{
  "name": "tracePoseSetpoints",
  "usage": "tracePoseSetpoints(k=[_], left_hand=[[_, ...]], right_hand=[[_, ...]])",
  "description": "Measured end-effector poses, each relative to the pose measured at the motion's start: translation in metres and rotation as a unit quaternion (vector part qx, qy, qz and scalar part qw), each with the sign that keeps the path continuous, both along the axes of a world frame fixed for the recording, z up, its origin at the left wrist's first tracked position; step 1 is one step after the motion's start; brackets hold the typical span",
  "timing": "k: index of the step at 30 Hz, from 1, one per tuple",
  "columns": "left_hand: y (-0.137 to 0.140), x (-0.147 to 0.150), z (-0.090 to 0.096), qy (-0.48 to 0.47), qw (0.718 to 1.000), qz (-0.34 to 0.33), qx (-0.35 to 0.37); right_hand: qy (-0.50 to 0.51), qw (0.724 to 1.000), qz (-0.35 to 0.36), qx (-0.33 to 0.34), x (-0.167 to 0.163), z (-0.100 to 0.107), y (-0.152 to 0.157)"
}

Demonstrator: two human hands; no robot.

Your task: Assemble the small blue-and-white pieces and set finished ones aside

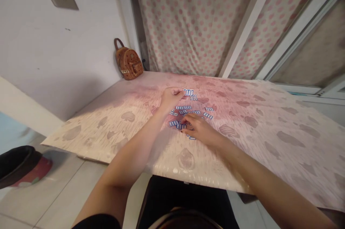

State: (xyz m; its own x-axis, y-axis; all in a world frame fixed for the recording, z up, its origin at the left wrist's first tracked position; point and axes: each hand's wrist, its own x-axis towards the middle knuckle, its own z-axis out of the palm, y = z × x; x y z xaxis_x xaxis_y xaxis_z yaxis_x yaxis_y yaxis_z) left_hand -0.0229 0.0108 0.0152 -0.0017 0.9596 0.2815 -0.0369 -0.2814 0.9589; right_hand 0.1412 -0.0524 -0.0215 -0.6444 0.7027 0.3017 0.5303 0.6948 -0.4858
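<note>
Left hand (170, 97) pinches card (188, 92); right hand (198, 125) curls over pile (174, 124), grip unclear. Likely picking; next move needs light fingertips.

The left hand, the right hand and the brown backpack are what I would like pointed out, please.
Left hand (169, 97): head view, middle of the hand.
Right hand (197, 125): head view, back of the hand.
Brown backpack (130, 64): head view, middle of its front.

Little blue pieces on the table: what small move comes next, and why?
Maybe the right hand should lift one of the blue pieces: it is down among them, where they lie bunched, while the left hand seems to hold another piece farther off.
</note>
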Motion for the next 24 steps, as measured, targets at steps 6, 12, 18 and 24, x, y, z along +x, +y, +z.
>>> tracePoseSetpoints(k=[6, 12, 18, 24], left_hand=[[0.002, 0.001, -0.002, -0.007, 1.000, -0.007, -0.001], [0.007, 0.001, -0.011, 0.016, 1.000, -0.008, 0.014], [0.008, 0.001, -0.013, 0.038, 0.999, -0.008, 0.018], [0.008, 0.002, -0.013, 0.067, 0.998, -0.004, 0.010]], right_hand=[[-0.006, 0.998, 0.062, 0.006, -0.004, 0.006, -0.007], [0.013, 0.998, 0.054, -0.032, 0.001, 0.014, -0.004], [0.034, 0.995, 0.039, -0.086, 0.004, 0.017, -0.007], [0.057, 0.978, 0.064, -0.192, 0.007, 0.015, -0.007]])
